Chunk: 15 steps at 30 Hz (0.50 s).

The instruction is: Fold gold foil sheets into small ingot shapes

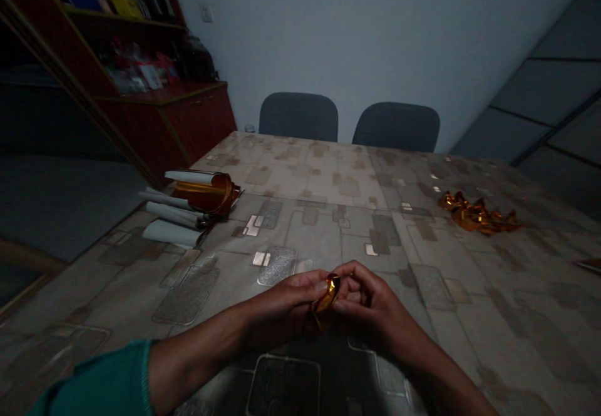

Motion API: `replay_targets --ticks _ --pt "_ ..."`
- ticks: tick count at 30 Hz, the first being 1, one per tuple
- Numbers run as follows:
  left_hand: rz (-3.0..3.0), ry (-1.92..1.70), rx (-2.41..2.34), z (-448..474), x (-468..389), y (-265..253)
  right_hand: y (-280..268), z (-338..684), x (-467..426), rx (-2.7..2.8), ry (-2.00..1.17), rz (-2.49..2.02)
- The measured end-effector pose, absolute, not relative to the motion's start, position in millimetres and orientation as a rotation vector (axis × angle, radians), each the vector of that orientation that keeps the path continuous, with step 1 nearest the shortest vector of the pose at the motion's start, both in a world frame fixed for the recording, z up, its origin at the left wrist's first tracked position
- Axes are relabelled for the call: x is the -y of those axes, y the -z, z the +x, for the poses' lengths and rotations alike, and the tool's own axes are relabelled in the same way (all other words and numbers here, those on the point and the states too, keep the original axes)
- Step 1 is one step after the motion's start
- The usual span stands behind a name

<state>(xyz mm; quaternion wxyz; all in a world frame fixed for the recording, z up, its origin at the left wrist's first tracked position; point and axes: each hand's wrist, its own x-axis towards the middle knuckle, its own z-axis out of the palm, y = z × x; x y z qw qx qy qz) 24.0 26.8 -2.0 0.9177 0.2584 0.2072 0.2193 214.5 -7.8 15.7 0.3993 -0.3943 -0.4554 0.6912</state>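
A small folded piece of shiny gold foil paper is held between both hands, above the near part of the table. My left hand grips it from the left, the thumb pressed on its upper side. On the other side, my right hand is closed on its right edge with thumb and curled fingers. The lower part of the foil is partly hidden by the hands. Far to the right lies a cluster of folded gold foil pieces. Curled sheets of gold and white paper rest at the table's left edge.
The table wears a patterned cover. Two grey chairs stand behind it against a pale wall. At the back left is a red-brown cabinet with bags and boxes. A dark pointed object lies at the far right.
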Motion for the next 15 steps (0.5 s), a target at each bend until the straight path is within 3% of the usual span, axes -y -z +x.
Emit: replay_targets --ticks 15 --pt "0.571 -0.426 -0.520 23.5 -29.0 -1.9 -13.3 220.6 7.9 1.237 -1.731 -0.991"
